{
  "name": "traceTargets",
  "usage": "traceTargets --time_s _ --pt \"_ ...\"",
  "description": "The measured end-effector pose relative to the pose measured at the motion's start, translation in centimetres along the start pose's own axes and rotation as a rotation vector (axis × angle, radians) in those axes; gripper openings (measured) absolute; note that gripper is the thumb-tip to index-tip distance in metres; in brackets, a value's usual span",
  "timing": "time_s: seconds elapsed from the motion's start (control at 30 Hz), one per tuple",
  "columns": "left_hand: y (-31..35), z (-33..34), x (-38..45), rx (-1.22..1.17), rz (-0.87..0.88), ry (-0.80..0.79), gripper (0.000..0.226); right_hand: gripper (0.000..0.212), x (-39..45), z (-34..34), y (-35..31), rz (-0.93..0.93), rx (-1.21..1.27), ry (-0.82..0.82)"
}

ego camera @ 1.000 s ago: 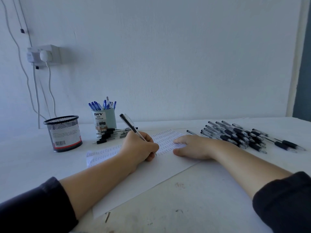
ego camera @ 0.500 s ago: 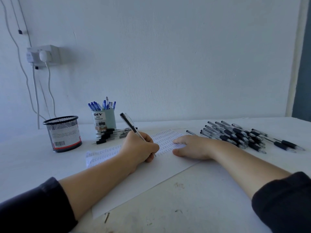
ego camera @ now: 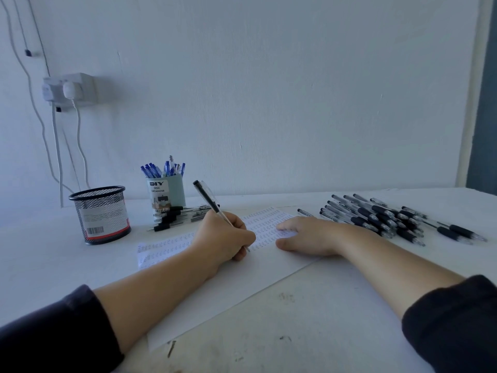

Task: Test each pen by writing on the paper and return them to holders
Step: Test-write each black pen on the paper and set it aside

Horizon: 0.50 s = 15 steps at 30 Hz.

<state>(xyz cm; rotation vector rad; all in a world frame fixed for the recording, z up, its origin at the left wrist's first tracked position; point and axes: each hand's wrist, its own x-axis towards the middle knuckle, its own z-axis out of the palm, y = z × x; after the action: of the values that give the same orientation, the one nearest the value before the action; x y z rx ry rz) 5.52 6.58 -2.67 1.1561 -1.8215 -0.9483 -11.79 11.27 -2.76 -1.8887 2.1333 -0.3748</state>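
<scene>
White table (ego camera: pixel 322 332) carried everything. Paper sheet (ego camera: pixel 242 286) lay angled before you, rows of small marks across far half. Pile of black pens (ego camera: pixel 376 219) sat right of sheet; smaller bunch of black pens (ego camera: pixel 177 216) lay at foot of pale green desk organizer (ego camera: pixel 172 192), blue pens standing inside. Black mesh holder (ego camera: pixel 100 214) stood left. Your right hand (ego camera: pixel 309 235) lay flat, fingers relaxed, on paper. Your left hand (ego camera: pixel 223 238) gripped black pen (ego camera: pixel 212 204), tip on paper.
</scene>
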Motion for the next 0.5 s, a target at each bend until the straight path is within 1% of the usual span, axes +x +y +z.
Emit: traceTargets --time_s 0.5 --pt "-0.23 0.01 0.20 -0.039 0.003 -0.016 0.008 0.059 0.10 0.06 0.06 0.001 0.004 0.002"
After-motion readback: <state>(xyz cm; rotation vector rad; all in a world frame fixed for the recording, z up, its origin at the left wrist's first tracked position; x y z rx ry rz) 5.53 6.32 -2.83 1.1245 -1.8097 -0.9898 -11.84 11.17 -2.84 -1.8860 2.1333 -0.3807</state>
